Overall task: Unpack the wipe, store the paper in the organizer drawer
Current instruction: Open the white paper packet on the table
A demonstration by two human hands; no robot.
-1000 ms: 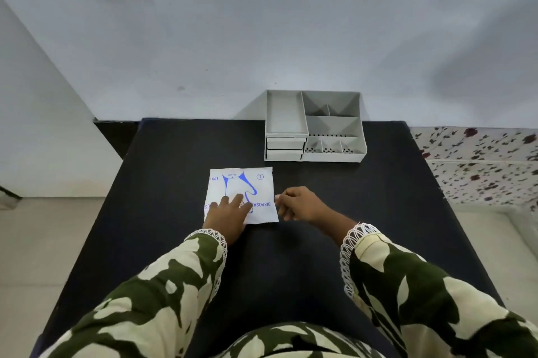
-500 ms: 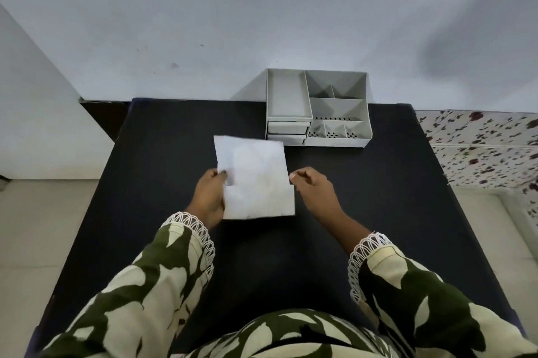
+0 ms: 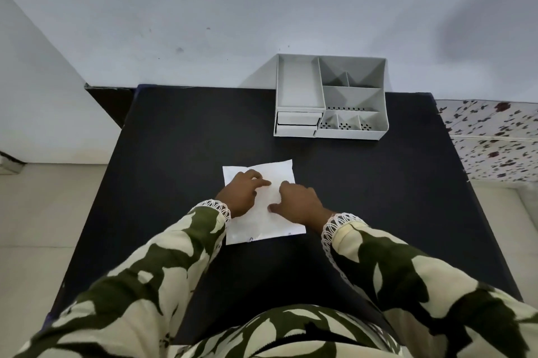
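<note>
A white wipe packet (image 3: 262, 223) lies flat on the black table (image 3: 174, 154), plain side up, with a trace of blue print at its near edge. My left hand (image 3: 243, 193) rests on its upper left part, fingers spread and pressing down. My right hand (image 3: 300, 203) rests on its right part, fingers spread on the paper. Neither hand grips it. The grey organizer (image 3: 330, 95) stands at the table's far edge, its two small drawers (image 3: 297, 122) at the front left both closed.
The organizer has a long tray on the left and several open compartments on the right. A pale wall rises behind the table. A flower-patterned cloth (image 3: 495, 139) lies to the right, pale floor to the left.
The packet was lifted off the table and turned over from its printed side to its plain side, then laid back down. Both hands now press on it.
</note>
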